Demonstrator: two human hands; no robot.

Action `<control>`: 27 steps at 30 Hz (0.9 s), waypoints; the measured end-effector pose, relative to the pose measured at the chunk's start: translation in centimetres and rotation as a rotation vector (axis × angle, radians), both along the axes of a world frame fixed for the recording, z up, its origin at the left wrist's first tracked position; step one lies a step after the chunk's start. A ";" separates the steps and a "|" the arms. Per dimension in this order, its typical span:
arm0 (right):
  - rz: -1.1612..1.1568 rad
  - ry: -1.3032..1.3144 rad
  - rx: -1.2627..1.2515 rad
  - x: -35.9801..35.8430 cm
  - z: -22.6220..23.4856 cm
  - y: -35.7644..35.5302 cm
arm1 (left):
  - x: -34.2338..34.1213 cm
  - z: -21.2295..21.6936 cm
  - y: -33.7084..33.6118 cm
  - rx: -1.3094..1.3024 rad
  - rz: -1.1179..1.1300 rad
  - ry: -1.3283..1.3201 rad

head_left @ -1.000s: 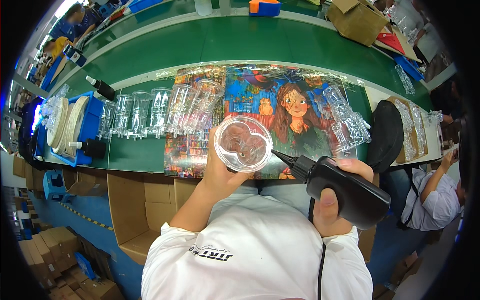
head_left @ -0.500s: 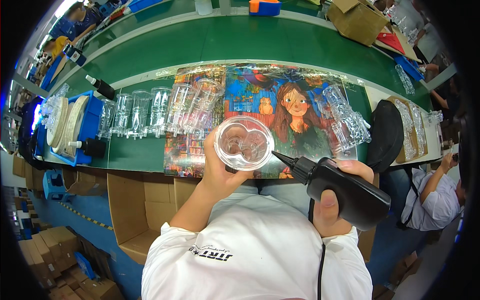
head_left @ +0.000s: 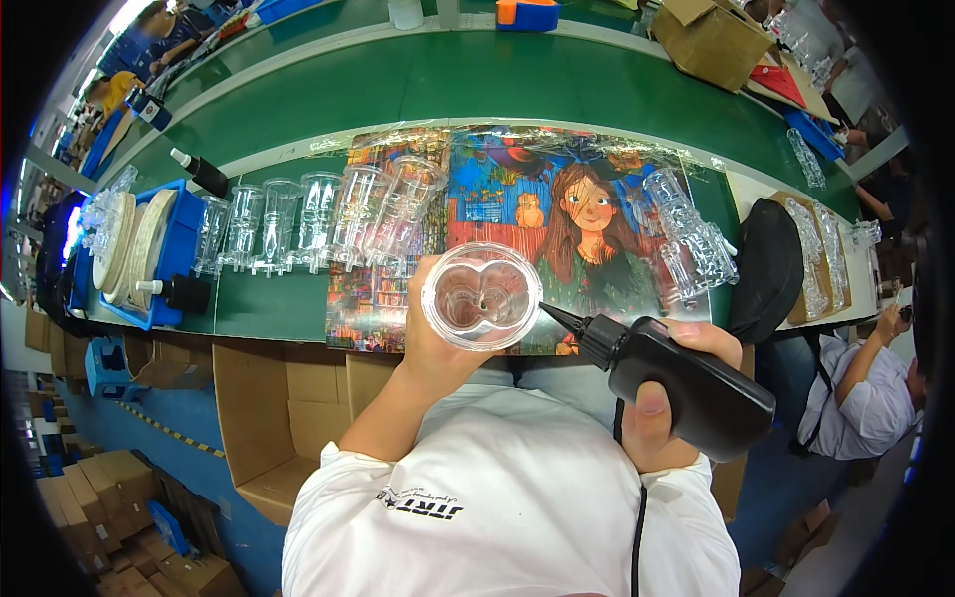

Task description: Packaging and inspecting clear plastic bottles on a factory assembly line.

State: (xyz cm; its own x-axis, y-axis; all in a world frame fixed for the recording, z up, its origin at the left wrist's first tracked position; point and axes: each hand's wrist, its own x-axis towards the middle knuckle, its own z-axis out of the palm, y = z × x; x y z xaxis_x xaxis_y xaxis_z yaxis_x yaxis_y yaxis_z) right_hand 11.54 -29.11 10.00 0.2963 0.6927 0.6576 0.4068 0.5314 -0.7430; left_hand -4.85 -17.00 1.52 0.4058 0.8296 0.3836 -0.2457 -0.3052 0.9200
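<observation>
Left hand point(head_left: 428, 333) is up at chest height with its grip closed around a clear glass piece point(head_left: 481, 296), round mouth turned straight up toward the camera, so its long axis runs away from us, down toward the tabletop point(head_left: 477, 85). Inside the rim you can see two lobes and a small stem between them.

Right hand point(head_left: 662, 398) is wrapped tight on a black squeeze bottle point(head_left: 686, 383), thumb lying along its body. The bottle lies tilted, its long axis running from about four o'clock up to ten o'clock, and the thin black nozzle point(head_left: 559, 319) points straight at the glass. The tip sits just beside the rim at the glass's four o'clock edge; whether it touches, I cannot tell. So the glass lies at ten o'clock from the right grip, and the nozzle is the nearest thing to it.

Behind, at twelve o'clock, a colourful picture sheet point(head_left: 517, 214) lies flat on the green tabletop. A row of clear glass pieces point(head_left: 308, 219) lies at ten o'clock, more glassware point(head_left: 691, 239) at two o'clock, and a blue tray point(head_left: 174, 249) of white discs at nine o'clock.
</observation>
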 end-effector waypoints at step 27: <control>-0.084 -0.036 -0.015 -0.5 -0.7 -0.5 | 0.2 2.1 0.5 0.317 0.125 0.170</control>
State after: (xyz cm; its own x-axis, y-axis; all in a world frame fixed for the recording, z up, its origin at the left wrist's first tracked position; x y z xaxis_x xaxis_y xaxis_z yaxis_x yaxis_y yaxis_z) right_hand 11.03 -29.66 9.26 0.3300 0.6762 0.6586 0.4756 0.4836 -0.7348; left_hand -4.70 -16.45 3.63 0.3887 0.7280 0.5648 -0.0402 -0.5990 0.7998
